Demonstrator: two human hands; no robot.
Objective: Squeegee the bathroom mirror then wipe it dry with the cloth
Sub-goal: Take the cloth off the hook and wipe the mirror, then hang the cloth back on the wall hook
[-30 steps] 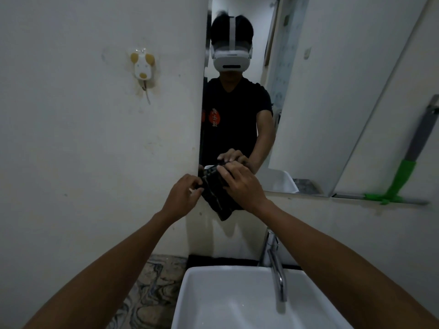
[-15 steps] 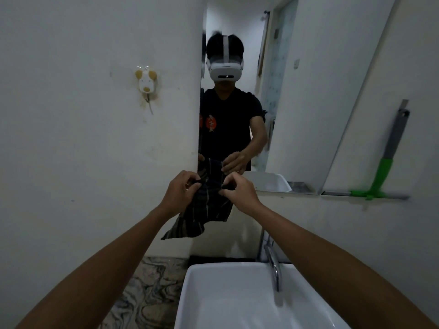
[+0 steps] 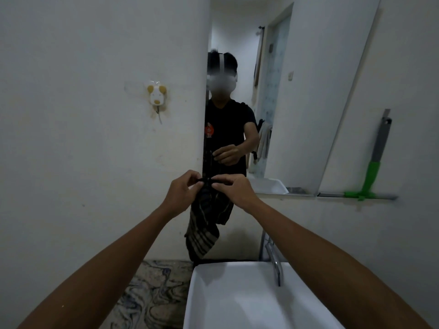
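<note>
A dark striped cloth (image 3: pixel 204 224) hangs down in front of the wall, just below the mirror's lower left corner. My left hand (image 3: pixel 181 193) and my right hand (image 3: pixel 234 189) each pinch its top edge, close together. The mirror (image 3: pixel 297 103) is fixed to the wall ahead and reflects a person in a black shirt. The squeegee (image 3: pixel 373 172), with a green and grey handle, leans against the wall at the right, its blade on the narrow shelf (image 3: pixel 332 195) under the mirror.
A white basin (image 3: pixel 213 300) with a chrome tap (image 3: pixel 275 264) lies below my arms. On the left wall is a small white and yellow hook (image 3: pixel 156 95). Marbled floor (image 3: pixel 147 290) shows left of the basin.
The cloth was bunched against the mirror's lower edge under my right hand. Both hands pulled it off the glass and opened it out, so it now hangs long and lower.
</note>
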